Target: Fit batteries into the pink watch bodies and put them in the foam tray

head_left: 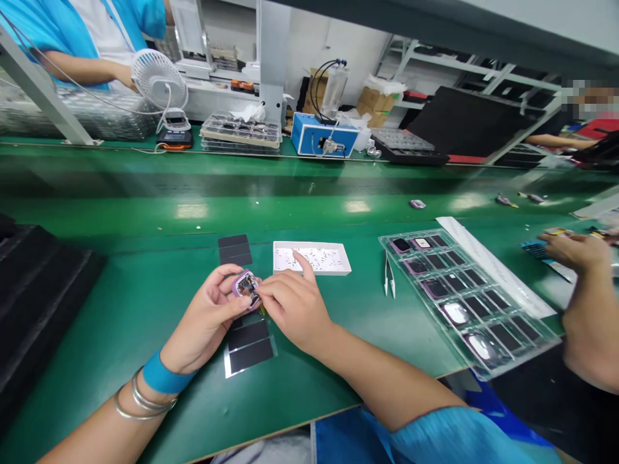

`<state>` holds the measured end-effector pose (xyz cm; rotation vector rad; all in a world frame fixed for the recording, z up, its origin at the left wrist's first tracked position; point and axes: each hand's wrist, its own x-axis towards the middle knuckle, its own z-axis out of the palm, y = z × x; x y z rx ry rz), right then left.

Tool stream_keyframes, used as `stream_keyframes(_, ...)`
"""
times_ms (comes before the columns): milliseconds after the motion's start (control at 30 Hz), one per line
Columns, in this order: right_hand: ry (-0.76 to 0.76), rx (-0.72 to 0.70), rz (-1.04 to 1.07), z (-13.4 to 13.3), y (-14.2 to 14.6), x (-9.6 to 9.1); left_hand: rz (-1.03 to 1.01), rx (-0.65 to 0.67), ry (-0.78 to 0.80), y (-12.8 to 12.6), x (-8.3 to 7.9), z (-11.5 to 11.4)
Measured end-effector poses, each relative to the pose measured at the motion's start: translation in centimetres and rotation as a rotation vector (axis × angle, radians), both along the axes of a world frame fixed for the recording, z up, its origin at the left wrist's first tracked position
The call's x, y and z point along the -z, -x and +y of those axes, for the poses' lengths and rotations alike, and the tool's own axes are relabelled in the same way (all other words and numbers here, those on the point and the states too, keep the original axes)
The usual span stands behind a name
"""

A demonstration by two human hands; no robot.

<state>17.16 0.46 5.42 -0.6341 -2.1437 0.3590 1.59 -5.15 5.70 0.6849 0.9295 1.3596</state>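
Note:
My left hand grips a small purple watch case by its sides, thumb along the near edge. The case is open towards me and shows small electronic parts inside. My right hand is closed in a pinch at the right edge of the case, its index finger raised; what the fingertips hold is hidden. A thin yellowish strip sticks out below the fingers. Under the hands lies a clear sheet with black rectangles. Just beyond is a shallow white box with many tiny dark pieces in it.
White-tipped tweezers lie beside a clear plastic tray of watch cases and black pieces. More black strips lie left of the box. Black foam stands at left. A co-worker's hand is at right; another person sits opposite behind a fan.

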Motion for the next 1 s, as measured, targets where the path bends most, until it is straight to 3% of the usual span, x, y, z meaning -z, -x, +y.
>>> stream_keyframes(100, 0.224, -0.062, 0.173, 0.3, -0.2, -0.6, -0.088, 0.059, 0.042, 0.4, -0.2, 0.1)
stream_keyframes(167, 0.287, -0.087, 0.299, 0.3, -0.3, -1.1, -0.132, 0.107, 0.051, 0.7, -0.3, 0.2)
stream_keyframes(433, 0.179, -0.106, 0.295, -0.7, -0.4, -1.9, -0.189, 0.308, 0.058, 0.5, 0.0, -0.2)
stream_keyframes(600, 0.110, -0.094, 0.230, -0.8, -0.2, -1.6, -0.199, 0.360, 0.050, 0.0, 0.2, -0.4)
stream_keyframes(800, -0.099, -0.048, 0.170, -0.7, -0.2, -1.0, -0.180, 0.375, 0.050, -0.2, 0.3, -0.3)
stream_keyframes(867, 0.028, -0.063, 0.202, -0.5, -0.2, -0.9, -0.158, 0.344, 0.070, 0.0, 0.2, -0.2)
stream_keyframes(900, 0.175, -0.097, 0.233, -0.4, -0.2, -0.9, -0.149, 0.321, 0.073, 0.1, 0.1, -0.1)
stream_keyframes(1000, 0.824, -0.315, 0.319, 0.1, 0.0, -0.6, -0.127, 0.215, 0.067, 0.9, -0.3, 0.2)
